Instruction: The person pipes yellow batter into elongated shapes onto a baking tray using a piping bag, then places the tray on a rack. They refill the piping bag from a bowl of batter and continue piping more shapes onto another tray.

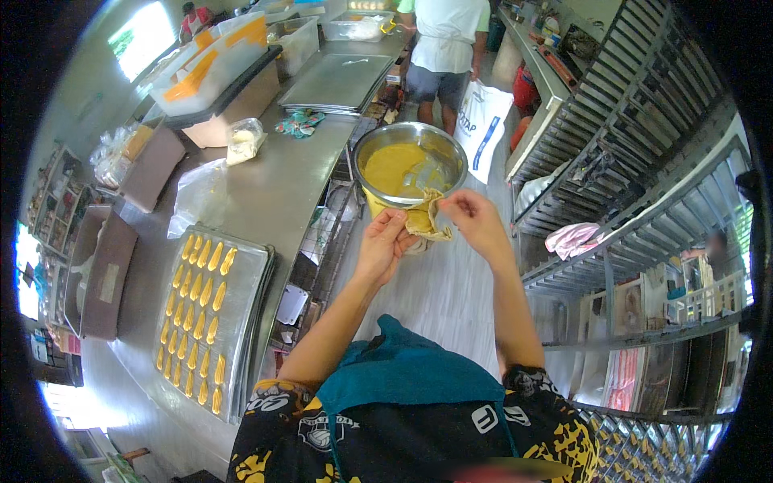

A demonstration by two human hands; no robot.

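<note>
My left hand (386,236) grips a cloth piping bag (426,223) by its left side, below the near rim of a steel mixing bowl (462,175). The bag's top is folded outward and yellow batter shows in its mouth. My right hand (474,220) is at the bag's right edge with fingers bent; whether it pinches the cloth I cannot tell. Yellow batter (392,166) lies in the bowl, with a smeared, translucent scraper-like thing (430,176) at its right side. On the steel table, a metal baking tray (241,314) bears rows of piped batter strips (199,323).
Stacked empty trays (338,81), a crumpled cloth (300,122) and plastic bins (102,271) stand on the steel table (290,175). Ahead, a person in an apron (450,36) stands beside a white sack (483,127). Metal racks (628,121) rise at the right.
</note>
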